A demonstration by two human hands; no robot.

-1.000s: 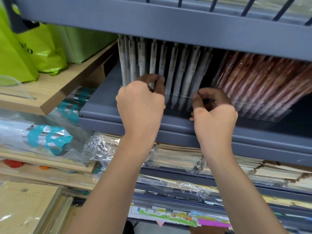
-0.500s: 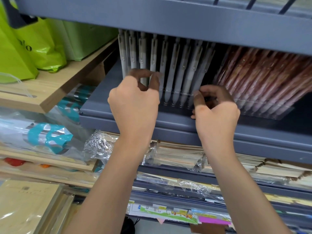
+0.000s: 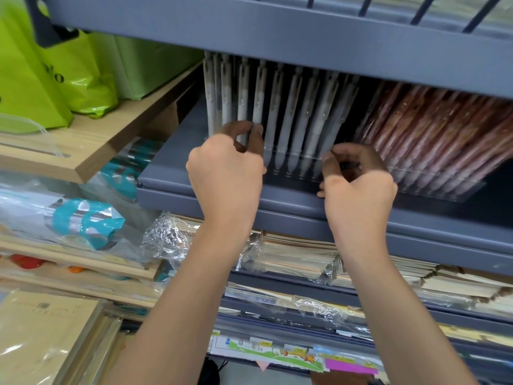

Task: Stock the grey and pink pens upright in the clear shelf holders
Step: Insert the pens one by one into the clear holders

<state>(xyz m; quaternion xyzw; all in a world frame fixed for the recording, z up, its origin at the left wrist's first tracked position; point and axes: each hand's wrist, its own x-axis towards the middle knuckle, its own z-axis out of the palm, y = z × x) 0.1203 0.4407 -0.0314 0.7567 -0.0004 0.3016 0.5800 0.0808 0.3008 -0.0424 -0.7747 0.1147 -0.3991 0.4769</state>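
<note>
- Two bare forearms reach up from the bottom edge toward a grey metal shelf (image 3: pixel 291 209).
- Under that shelf lie stacks of notebooks (image 3: pixel 299 254) in crinkled clear wrap.
- The left hand (image 3: pixel 226 173) is at the left part of the pen row. Its forefinger and thumb curl in and pinch the lower barrel of one of the grey pens (image 3: pixel 294 115).
- The right hand (image 3: pixel 359 190) is at the right end of the same row, fingers bent inward and thumb against the front of the clear holder (image 3: pixel 280 162). Whether it grips the holder, a pen or nothing cannot be told.
- The grey pens stand upright in that holder, tips down, side by side; those on the right lean slightly to the right.
- Just to their right, the pink pens (image 3: pixel 433 134), each in a clear sleeve, fill a second clear holder (image 3: pixel 449 190) and lean to the right.
- Far left, green plastic bags (image 3: pixel 47 79) sit on a wooden shelf (image 3: pixel 83 145).
</note>
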